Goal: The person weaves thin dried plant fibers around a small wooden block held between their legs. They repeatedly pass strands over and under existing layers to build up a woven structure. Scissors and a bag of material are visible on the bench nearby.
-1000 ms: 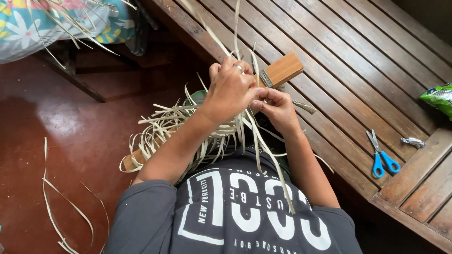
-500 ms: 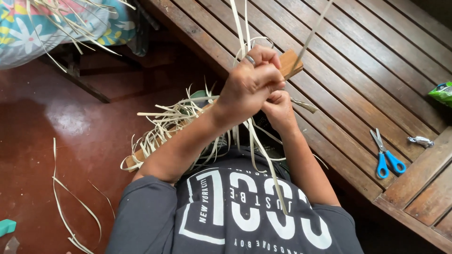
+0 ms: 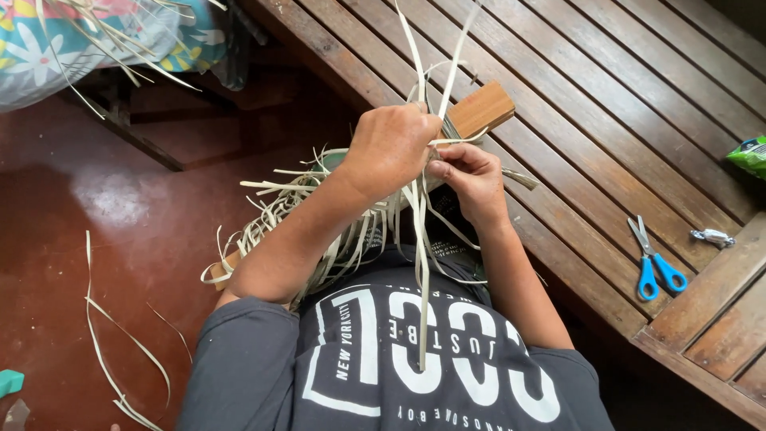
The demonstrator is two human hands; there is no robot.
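My left hand (image 3: 391,148) is closed around pale, flat leaf strips (image 3: 423,72) that rise up past its knuckles. My right hand (image 3: 471,177) pinches the same strips just beside and below it, fingers touching the left hand. A loose bundle of woven strips (image 3: 295,207) hangs under my left forearm over my lap. A small wooden block (image 3: 483,109) lies just beyond my hands, partly hidden by them. Long strip ends trail down over my dark printed shirt (image 3: 415,351).
A slatted wooden bench (image 3: 606,104) fills the right side. Blue-handled scissors (image 3: 654,259) and a small metal clip (image 3: 712,236) lie on it, a green packet (image 3: 750,156) at the right edge. Loose strips (image 3: 112,351) lie on the red floor; floral fabric (image 3: 88,44) top left.
My left hand rose with the strips, then came back down a little toward the right hand. The strips now stand more upright above the fist.
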